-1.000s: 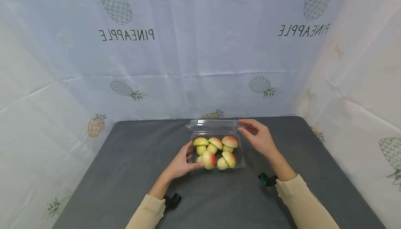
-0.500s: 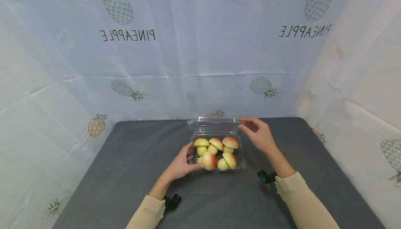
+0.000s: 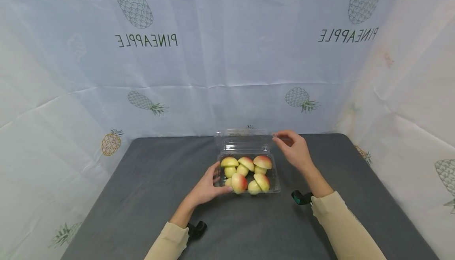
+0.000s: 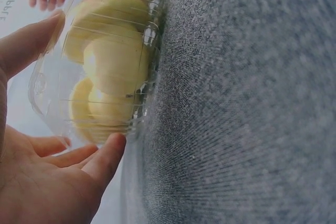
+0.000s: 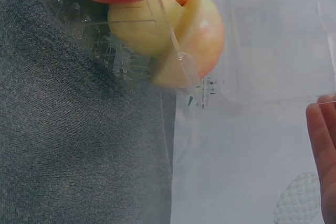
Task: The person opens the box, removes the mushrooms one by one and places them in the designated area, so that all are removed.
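On a dark grey worktop [image 3: 149, 177], a person's left hand [image 3: 206, 185] is holding the left end of a clear plastic clamshell container [image 3: 275, 189], thumb at the front rim, fingers along the side. A firm but gentle grip there is probably steadying the thin base. The container is sitting open near the worktop's middle, and five mushroom-shaped pieces [image 3: 239, 183], yellow blushing red, are resting inside: three behind, two in front. The lid [image 3: 245, 138] is standing raised along the back edge. At its right edge, the right hand [image 3: 298, 151] is pinching the plastic; light, even pressure would likely avoid bending it.
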Demonstrator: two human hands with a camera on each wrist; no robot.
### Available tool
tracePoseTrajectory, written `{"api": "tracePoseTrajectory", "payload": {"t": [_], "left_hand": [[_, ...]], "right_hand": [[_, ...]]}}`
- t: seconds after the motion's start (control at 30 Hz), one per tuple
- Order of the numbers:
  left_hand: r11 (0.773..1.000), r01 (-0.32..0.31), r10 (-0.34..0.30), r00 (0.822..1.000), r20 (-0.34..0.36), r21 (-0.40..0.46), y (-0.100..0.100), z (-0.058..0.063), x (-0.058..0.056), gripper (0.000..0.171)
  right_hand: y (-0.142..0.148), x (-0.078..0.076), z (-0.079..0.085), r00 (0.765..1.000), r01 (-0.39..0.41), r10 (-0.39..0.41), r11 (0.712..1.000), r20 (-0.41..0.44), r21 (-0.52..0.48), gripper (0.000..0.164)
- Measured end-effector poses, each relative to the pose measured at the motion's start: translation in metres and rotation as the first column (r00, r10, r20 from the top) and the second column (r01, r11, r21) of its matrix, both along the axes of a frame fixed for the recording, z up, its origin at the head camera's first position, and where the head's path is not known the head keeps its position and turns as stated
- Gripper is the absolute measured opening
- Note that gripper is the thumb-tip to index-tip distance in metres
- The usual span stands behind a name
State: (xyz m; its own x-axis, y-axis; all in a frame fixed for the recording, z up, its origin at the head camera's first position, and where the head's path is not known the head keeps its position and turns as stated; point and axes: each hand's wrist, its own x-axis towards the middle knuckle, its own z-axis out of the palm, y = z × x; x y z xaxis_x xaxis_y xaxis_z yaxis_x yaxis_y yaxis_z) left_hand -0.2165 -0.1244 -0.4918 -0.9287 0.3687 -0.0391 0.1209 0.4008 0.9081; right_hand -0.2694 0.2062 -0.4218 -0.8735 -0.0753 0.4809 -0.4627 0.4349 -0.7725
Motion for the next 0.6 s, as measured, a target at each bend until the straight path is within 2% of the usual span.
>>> {"api": "tracePoseTrajectory", "payload": {"t": [0.23,0.47,0.6], "left_hand": [[1.000,0.005,-0.005,1.000,0.009,0.004,-0.001,-0.001,0.001,0.108],[1.000,0.010,-0.011,1.000,0.008,0.008,-0.002,-0.003,0.000,0.109],[1.000,0.011,-0.011,1.000,0.013,0.003,-0.001,-0.002,0.000,0.108]], "right_hand": [[-0.011,0.013,0.018,0.999,0.036,-0.036,0.999,-0.016,0.021,0.024],[-0.003,-0.013,-0.006,0.999,0.041,-0.041,0.999,0.003,-0.004,0.028],[-0.003,-0.018,-0.010,0.999,0.039,-0.038,0.999,0.035,-0.028,0.031]]}}
